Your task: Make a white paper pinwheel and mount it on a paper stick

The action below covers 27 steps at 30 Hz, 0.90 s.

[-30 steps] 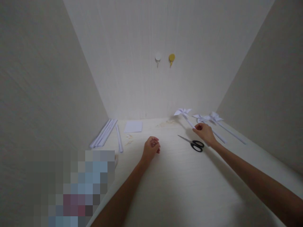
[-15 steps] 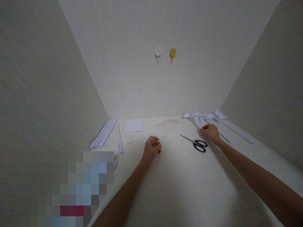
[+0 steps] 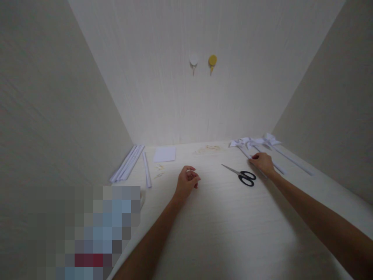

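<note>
So the right hand (image 3: 262, 163) is pinching the paper pinwheel (image 3: 244, 152) by its stick, probably to spare the flimsy blades, at the back right of the table (image 3: 215, 221) beside two others (image 3: 270, 140), while the left hand (image 3: 187, 182) hangs loosely half-curled, seemingly empty.

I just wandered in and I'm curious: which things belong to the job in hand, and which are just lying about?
Likely part of the job:
white paper pinwheel with rolled stick, held by the right hand
two similar white pinwheels
white rolled paper sticks
square white paper sheet
black-handled metal scissors

Probably just about:
round white wall hook
round yellow wall hook
</note>
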Available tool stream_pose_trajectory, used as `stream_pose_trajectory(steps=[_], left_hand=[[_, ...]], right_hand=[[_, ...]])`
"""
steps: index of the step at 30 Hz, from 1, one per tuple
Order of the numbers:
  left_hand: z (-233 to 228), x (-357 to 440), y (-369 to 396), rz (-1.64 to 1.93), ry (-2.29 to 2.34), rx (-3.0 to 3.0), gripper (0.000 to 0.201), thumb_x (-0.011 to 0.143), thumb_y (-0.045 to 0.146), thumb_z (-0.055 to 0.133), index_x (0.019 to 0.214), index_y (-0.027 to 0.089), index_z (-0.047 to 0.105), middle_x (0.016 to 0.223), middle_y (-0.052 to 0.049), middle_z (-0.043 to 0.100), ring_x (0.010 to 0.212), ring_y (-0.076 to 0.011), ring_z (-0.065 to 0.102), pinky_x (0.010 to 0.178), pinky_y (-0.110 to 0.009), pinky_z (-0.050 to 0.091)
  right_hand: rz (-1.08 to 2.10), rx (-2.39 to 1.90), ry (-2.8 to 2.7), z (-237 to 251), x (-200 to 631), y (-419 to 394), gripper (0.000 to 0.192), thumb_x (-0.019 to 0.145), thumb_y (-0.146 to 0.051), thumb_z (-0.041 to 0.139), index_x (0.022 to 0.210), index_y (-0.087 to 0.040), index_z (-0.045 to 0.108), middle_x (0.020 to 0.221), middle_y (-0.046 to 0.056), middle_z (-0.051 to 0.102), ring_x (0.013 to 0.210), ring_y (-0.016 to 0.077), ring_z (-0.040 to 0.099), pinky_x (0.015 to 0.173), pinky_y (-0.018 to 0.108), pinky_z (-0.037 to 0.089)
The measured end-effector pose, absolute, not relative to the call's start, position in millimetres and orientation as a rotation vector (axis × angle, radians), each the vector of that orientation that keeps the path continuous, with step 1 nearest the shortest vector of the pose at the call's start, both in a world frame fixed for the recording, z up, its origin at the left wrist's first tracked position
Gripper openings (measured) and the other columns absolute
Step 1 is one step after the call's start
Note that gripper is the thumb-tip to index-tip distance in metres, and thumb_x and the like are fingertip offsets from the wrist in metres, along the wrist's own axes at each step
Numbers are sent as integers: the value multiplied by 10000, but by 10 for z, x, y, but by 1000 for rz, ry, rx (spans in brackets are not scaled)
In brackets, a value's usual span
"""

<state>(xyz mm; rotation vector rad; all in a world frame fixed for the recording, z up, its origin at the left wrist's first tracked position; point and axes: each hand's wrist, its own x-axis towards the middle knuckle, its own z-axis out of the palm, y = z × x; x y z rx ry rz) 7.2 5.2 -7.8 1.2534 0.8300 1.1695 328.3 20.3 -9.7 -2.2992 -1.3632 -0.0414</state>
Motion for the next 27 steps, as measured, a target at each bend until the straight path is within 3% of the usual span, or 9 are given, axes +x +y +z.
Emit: stream_pose_trajectory(steps=[27], left_hand=[[-68, 84, 33, 1148, 876, 1275, 332, 508, 109, 522, 805, 182, 390, 497, 112, 470, 368, -37, 383, 345, -161, 346]], right_hand=[[-87, -2282, -1382, -39, 3315, 102, 364, 724, -408, 471, 801, -99, 647, 790, 132, 667, 743, 248, 608, 612, 282, 413]])
